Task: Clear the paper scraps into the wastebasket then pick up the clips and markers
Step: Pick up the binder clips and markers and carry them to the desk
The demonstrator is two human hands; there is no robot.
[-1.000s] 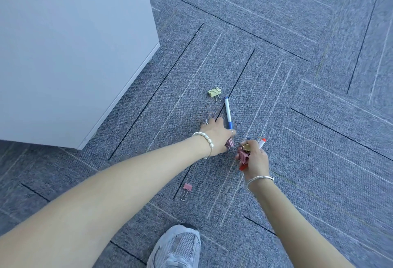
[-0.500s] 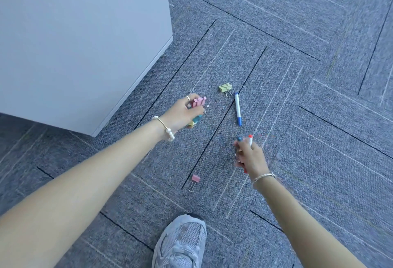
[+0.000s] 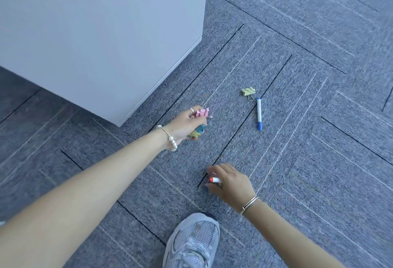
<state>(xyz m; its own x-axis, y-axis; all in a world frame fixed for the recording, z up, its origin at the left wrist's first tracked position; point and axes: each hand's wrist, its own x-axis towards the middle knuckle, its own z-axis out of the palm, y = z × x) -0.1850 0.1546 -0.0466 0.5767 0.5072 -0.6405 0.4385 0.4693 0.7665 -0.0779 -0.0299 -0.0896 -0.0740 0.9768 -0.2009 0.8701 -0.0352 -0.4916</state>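
Note:
My left hand (image 3: 187, 124) is closed around a bunch of binder clips (image 3: 201, 113); a pink one sticks out at the top, teal and yellow ones below. My right hand (image 3: 230, 181) is low over the carpet, holding a red-capped marker (image 3: 214, 180), and covers the spot where a pink clip lay; that clip is hidden. A blue-capped white marker (image 3: 259, 113) lies on the carpet further out. A yellow-green binder clip (image 3: 248, 92) lies just beyond the marker's far end.
A white cabinet (image 3: 102, 34) stands to the left, its corner close to my left hand. Grey carpet tiles (image 3: 319, 140) cover the floor. My grey sneaker (image 3: 193, 242) is at the bottom centre.
My left hand lifted away to the left with the pink clip. My right hand, still holding the red marker, moved down and left onto the pink clip near my shoe.

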